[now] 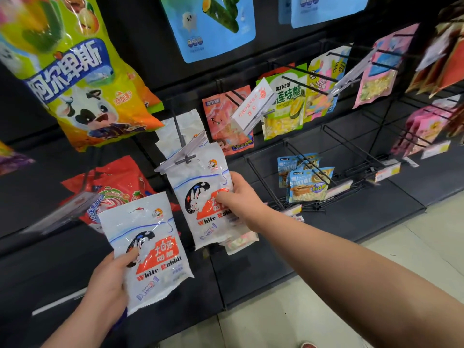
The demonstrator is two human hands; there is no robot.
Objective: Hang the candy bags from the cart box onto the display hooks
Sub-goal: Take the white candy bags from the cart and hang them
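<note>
We see two white White Rabbit candy bags, one in each hand, both in front of the black display panel point(251, 267). The left hand point(108, 285) grips the lower bag point(150, 237) at its lower left edge, thumb curled over the front print and fingers behind. That bag stands up and to the right of the grip, slightly tilted, and touches no hook. The right hand point(242, 197) pinches the upper bag point(200, 187) at its right edge about mid-height, thumb on the red print and fingers behind. Most of that bag lies left of the grip. Its top reaches the tip of a hook point(178, 126), where a clear tag holder point(183, 156) overlaps the bag's upper left corner. We cannot tell whether the bag's hole is on the hook. A third white bag point(194, 121) hangs further back on the same hook. A pale pack edge point(241, 243) shows under the upper bag, contents unclear. A red bag point(118, 189) hangs behind the lower bag's top, and a big green-yellow bag point(75, 84) hangs upper left. To the right hang a durian candy bag point(283, 109), small blue bags point(308, 184) and bare hooks point(351, 151). The pale floor point(326, 285) is at lower right.
</note>
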